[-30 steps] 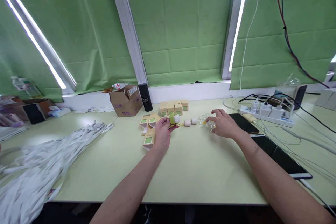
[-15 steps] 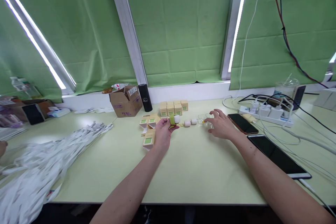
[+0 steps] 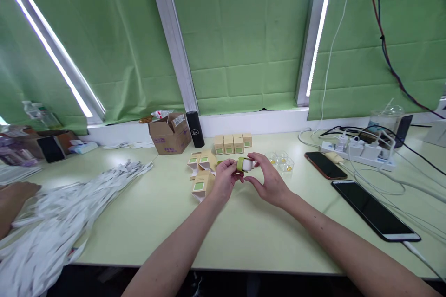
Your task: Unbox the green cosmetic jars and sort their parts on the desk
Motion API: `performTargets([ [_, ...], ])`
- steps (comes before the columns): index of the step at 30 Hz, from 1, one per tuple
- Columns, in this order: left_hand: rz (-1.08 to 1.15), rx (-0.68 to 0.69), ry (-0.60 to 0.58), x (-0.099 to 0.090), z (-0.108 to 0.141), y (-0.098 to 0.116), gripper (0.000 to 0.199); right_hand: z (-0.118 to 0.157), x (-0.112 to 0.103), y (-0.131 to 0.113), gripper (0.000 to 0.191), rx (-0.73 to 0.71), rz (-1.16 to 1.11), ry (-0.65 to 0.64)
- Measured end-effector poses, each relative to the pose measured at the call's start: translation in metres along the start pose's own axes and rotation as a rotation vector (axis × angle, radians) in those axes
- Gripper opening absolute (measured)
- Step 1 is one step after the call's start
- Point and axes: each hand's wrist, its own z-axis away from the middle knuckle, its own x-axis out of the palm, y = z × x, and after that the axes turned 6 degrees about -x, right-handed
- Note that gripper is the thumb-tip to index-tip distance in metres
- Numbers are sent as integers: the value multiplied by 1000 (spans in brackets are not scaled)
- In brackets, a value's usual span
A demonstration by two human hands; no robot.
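A small white piece [image 3: 247, 164] with a green band [image 3: 239, 164] around it is pinched in my left hand [image 3: 225, 178], above the middle of the table. My right hand [image 3: 270, 182] is at its right side, fingertips touching the white piece, thumb below and apart from the index finger. Left of my left hand stand open kraft boxes [image 3: 203, 185] with green labels. Behind the hands is a row of closed kraft boxes [image 3: 228, 144]. A clear tray [image 3: 280, 161] with small yellow bits lies right of my right hand.
On the left lie many white strips [image 3: 80, 204], with another person's hand [image 3: 17, 199] on them. A cardboard box [image 3: 170, 137] and black bottle [image 3: 195, 130] stand behind. At right are two phones [image 3: 325, 165], a tablet-like one [image 3: 375, 209], a power strip [image 3: 358, 152] and cables.
My right hand has moved left from the clear tray to the banded white piece. My left hand has shifted slightly right with it. The other person's hand reaches further in.
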Motion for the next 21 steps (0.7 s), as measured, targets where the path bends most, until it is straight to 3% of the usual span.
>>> performTargets([
  [8,-124,73,-34,6,5,-5,31,3,4,1,36,45,-97,126],
  [12,-329,313,-8,2,8,-3,26,3,5,2,37,217,-261,173],
  [16,-685,596,-69,-4,9,-3,47,3,6,4,45,386,-516,209],
  [19,-819,681,-107,-5,8,-6,49,2,5,5,47,435,-631,221],
  [21,-809,659,-95,-4,7,-8,43,1,4,4,47,466,-686,212],
])
